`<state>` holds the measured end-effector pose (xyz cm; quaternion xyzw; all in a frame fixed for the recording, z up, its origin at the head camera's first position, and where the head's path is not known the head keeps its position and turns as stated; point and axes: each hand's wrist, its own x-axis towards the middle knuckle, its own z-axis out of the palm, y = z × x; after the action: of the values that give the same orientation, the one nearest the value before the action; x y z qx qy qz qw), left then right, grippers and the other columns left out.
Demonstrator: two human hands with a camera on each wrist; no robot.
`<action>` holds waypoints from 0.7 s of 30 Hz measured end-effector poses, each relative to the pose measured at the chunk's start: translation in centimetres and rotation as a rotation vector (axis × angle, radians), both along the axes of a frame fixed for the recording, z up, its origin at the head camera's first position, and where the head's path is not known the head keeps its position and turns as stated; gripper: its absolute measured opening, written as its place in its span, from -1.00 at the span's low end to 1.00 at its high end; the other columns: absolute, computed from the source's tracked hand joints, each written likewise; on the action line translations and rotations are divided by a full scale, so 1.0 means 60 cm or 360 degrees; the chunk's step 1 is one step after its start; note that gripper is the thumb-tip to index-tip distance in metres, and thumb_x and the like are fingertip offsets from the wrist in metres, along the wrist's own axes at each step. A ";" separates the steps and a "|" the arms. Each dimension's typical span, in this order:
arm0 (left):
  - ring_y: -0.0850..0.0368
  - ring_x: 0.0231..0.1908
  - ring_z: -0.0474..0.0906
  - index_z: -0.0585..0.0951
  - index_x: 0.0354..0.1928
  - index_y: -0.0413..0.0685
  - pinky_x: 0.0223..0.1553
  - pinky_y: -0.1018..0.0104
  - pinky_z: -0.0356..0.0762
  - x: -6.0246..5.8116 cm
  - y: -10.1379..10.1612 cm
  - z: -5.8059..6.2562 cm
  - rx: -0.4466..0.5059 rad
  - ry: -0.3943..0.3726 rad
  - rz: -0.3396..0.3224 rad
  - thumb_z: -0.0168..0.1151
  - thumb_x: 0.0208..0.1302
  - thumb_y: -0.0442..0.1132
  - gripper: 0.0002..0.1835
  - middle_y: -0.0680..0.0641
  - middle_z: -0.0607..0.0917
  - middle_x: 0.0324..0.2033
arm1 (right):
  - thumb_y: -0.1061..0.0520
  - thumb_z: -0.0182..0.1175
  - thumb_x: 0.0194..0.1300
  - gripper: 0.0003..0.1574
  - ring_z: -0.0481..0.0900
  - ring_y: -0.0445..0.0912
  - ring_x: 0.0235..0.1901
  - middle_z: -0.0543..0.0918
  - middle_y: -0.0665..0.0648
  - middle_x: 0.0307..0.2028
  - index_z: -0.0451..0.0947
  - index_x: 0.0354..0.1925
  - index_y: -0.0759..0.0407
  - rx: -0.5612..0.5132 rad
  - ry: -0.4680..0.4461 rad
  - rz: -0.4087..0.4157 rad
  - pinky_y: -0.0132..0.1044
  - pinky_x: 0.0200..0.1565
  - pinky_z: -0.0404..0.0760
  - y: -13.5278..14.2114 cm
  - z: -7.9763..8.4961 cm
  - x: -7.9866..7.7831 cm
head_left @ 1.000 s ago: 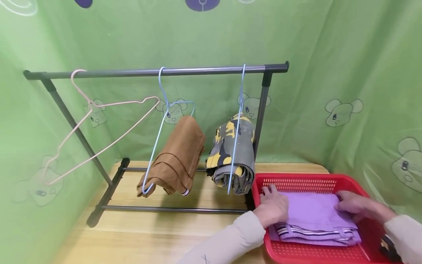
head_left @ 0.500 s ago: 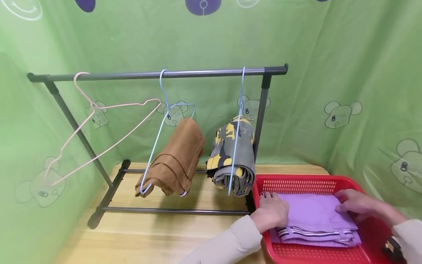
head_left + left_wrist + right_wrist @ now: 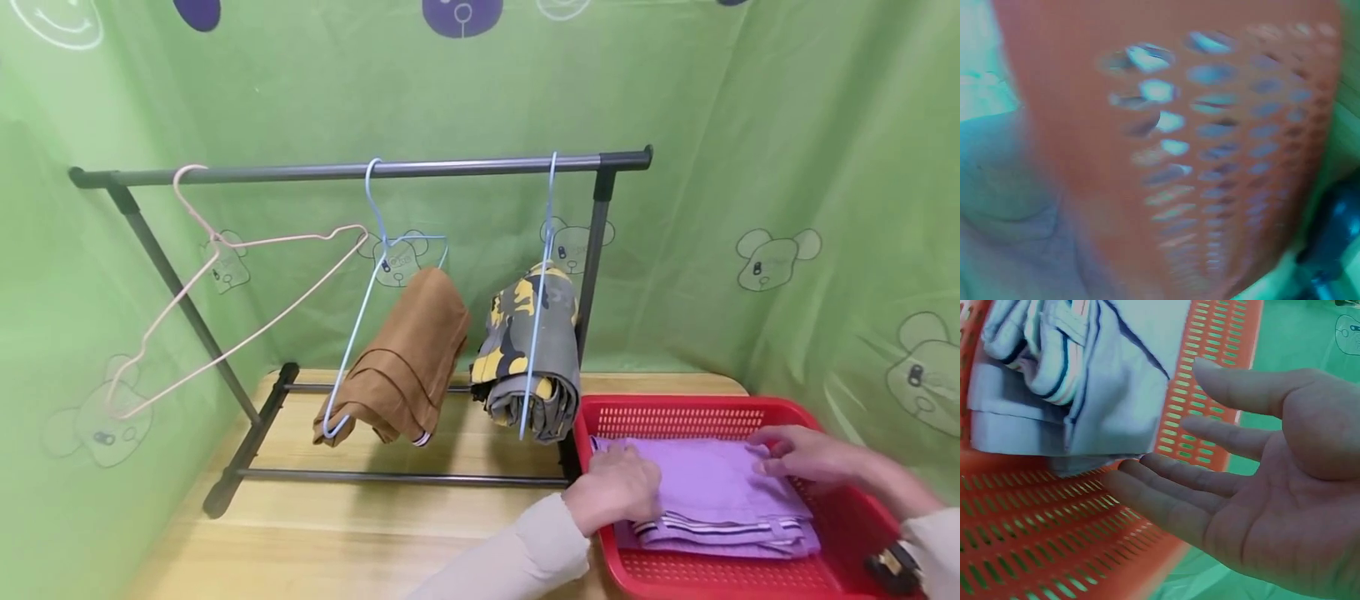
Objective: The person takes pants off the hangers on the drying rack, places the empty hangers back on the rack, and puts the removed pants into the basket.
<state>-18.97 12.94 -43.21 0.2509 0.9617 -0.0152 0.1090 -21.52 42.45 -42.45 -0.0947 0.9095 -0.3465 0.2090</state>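
Leaning over a red basket (image 3: 690, 402), a person has both hands inside it. Head view: basket holds one folded purple garment (image 3: 716, 479), belt loops and striped waistband at the near side. Left hand (image 3: 618, 487) at its left edge, forearm crossing the basket's left rim; fingertips partly hidden, grip can't be told. Right hand (image 3: 813, 458) by the far right corner. Garment lies close to the left wall; basket floor shows along the near and right sides, so more room there. Rack (image 3: 465, 168) stands left of the basket on a wooden table (image 3: 315, 550), its right foot just beside the basket wall. On the bar: pink hanger (image 3: 216, 237), left blue hanger (image 3: 386, 245) with brown garment (image 3: 420, 342), right blue hanger (image 3: 550, 233) with camouflage garment (image 3: 558, 333). Tabletop stretches in front of the rack; green curtain (image 3: 690, 208) behind and at the sides.

Left wrist view: blurred, mostly perforated basket wall, pale patches through the holes. Part of the hand at lower left, fingers not visible.

Right wrist view: palm showing, fingers extended, thumb apart, nothing gripped. Lower fingertips right by the garment's edge, between it and the basket wall; contact unclear.
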 end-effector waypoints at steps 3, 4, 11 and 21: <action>0.24 -0.16 0.40 0.68 -0.25 0.37 -0.12 0.22 0.51 0.009 -0.015 0.020 0.0103 -0.0036 -0.0089 0.37 0.28 0.18 -0.84 0.18 0.50 -0.25 | 0.27 0.29 0.34 -0.40 0.61 0.28 -0.09 0.57 0.59 -0.11 0.35 0.15 0.69 0.0058 0.0068 0.0105 -0.10 -0.23 0.68 0.001 -0.007 0.001; 0.26 -0.11 0.42 0.68 -0.17 0.41 -0.06 0.23 0.51 0.012 -0.022 0.027 0.0139 -0.0029 -0.0122 0.36 0.29 0.19 -0.82 0.20 0.53 -0.21 | 0.26 0.31 0.33 -0.40 0.61 0.27 -0.09 0.58 0.57 -0.12 0.37 0.14 0.69 0.0073 0.0102 0.0136 -0.16 -0.23 0.66 0.001 -0.009 0.001; 0.35 0.18 0.44 0.60 0.25 0.42 0.24 0.34 0.41 0.038 -0.076 0.068 0.0311 0.0110 -0.0350 0.30 0.36 0.21 -0.55 0.25 0.57 0.17 | 0.26 0.28 0.35 -0.42 0.59 0.11 -0.14 0.65 0.41 -0.13 0.38 0.17 0.65 0.0082 0.0235 0.0225 -0.29 -0.23 0.56 -0.007 0.000 0.007; 0.41 0.21 0.43 0.61 0.29 0.17 0.22 0.62 0.29 0.080 -0.144 0.123 0.0620 0.0223 -0.0760 0.20 0.50 0.06 -0.60 0.20 0.56 0.21 | 0.26 0.36 0.29 -0.43 0.67 0.01 -0.17 0.67 0.39 -0.09 0.46 0.17 0.53 0.0184 0.0576 0.0195 -0.21 -0.21 0.65 -0.038 0.019 0.005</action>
<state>-14.18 4.30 -35.82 0.4841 0.8657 0.1268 -0.0142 -21.22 40.14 -41.30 -0.1984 0.9432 -0.2575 0.0679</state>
